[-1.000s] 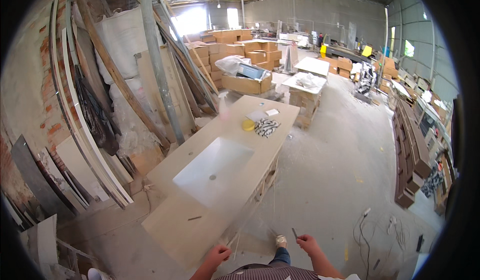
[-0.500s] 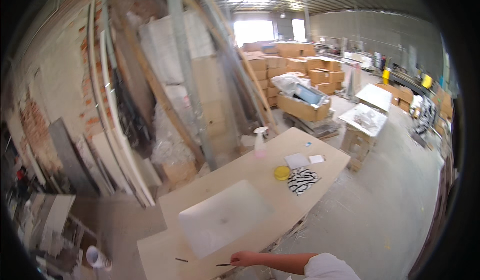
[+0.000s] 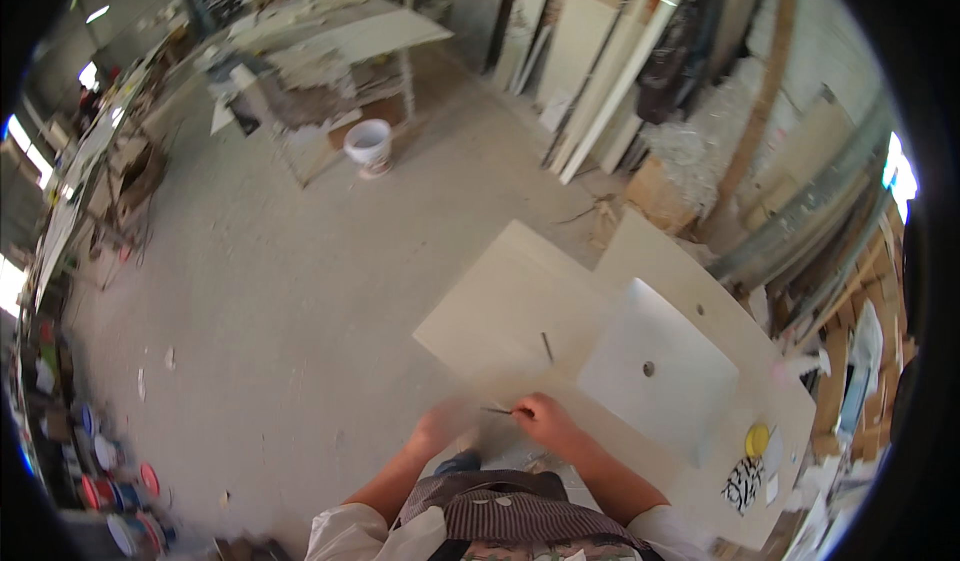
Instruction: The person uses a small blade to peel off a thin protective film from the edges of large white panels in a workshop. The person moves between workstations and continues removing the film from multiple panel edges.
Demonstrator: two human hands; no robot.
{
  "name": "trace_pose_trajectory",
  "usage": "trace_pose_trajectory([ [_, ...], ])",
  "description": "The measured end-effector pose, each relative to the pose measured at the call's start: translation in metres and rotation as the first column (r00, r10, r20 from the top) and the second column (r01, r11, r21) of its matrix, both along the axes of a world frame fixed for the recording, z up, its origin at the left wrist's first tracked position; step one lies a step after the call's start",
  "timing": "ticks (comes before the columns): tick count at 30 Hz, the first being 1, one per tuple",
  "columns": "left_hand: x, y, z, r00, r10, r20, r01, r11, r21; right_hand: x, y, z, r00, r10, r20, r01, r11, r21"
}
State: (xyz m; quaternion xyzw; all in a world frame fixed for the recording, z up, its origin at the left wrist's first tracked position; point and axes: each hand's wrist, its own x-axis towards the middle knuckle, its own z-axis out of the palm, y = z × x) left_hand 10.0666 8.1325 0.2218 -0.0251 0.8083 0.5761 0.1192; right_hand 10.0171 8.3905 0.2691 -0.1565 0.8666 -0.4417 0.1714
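My right hand (image 3: 545, 419) is closed on one end of a thin dark stick (image 3: 496, 410), pen-like in shape, which points left past the front edge of the pale worktable (image 3: 480, 326). Close to its other tip is my left hand (image 3: 440, 425), smeared by motion, so its fingers do not show clearly. A second short dark stick (image 3: 547, 347) lies on the table beyond my right hand. Right of it rests a whitish rectangular panel (image 3: 680, 381) with a small round dark spot near its middle.
A yellow round container (image 3: 757, 439), a black-and-white patterned cloth (image 3: 743, 484) and a spray bottle (image 3: 805, 364) stand or lie at the table's right. A white bucket (image 3: 368, 143) sits on the floor beyond. Boards (image 3: 575, 56) lean against the far wall; several tubs (image 3: 108, 451) line the left.
The view has swung left and downward. My left hand has come into sight beside the stick, which my right hand still holds. The other stick stays on the table.
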Motion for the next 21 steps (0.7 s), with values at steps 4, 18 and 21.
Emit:
trace_pose_trajectory([
  [4,-0.01,0.015,0.006,0.98,0.125,-0.155,-0.139,0.987,-0.083,-0.046,-0.025,0.014,0.99,0.142,-0.026,-0.139,0.986,0.087],
  [18,-0.087,-0.029,-0.033,0.744,0.647,0.168,-0.666,0.738,0.105,-0.151,-0.13,-0.018,0.92,0.245,-0.307,-0.238,0.969,0.06],
  [21,-0.096,-0.034,-0.043,0.708,0.687,0.166,-0.706,0.69,0.156,-0.157,-0.143,-0.023,0.915,0.239,-0.324,-0.229,0.971,0.069],
])
